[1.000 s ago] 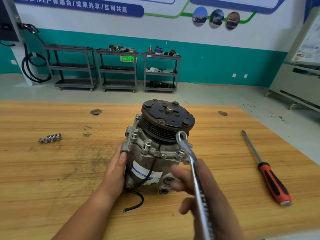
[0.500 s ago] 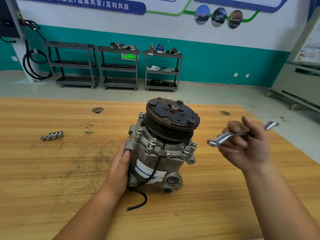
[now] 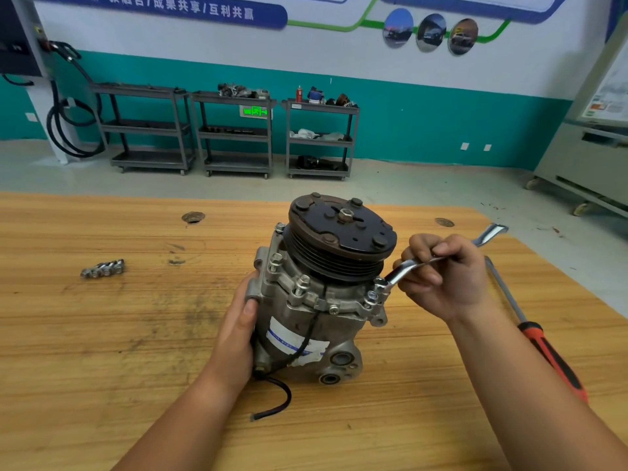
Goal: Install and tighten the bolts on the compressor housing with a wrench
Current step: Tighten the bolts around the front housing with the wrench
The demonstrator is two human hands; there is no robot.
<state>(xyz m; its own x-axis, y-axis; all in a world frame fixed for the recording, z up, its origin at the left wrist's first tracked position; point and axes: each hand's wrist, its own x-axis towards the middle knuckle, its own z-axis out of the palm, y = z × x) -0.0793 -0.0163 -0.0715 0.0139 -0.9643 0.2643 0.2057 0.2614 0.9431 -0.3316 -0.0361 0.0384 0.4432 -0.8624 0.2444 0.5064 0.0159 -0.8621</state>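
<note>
A grey compressor (image 3: 306,314) with a dark pulley on top stands upright on the wooden table (image 3: 102,334). Several bolts stick up around its housing flange. My left hand (image 3: 241,321) grips the housing's left side, thumb on a mounting ear. My right hand (image 3: 445,277) holds a silver wrench (image 3: 404,270) by its shaft. The wrench's ring end sits on the bolt (image 3: 380,283) at the flange's right edge, and its other end points up and to the right.
A red-handled screwdriver (image 3: 540,338) lies on the table to the right, under my right forearm. A small cluster of loose bolts (image 3: 102,268) rests at the left. A black wire (image 3: 278,399) trails from the compressor's base. Grey shelf carts stand by the far wall.
My right hand swung the wrench away to the right, turned it sideways, then brought its ring end down onto the right-hand flange bolt. My left hand stayed on the housing.
</note>
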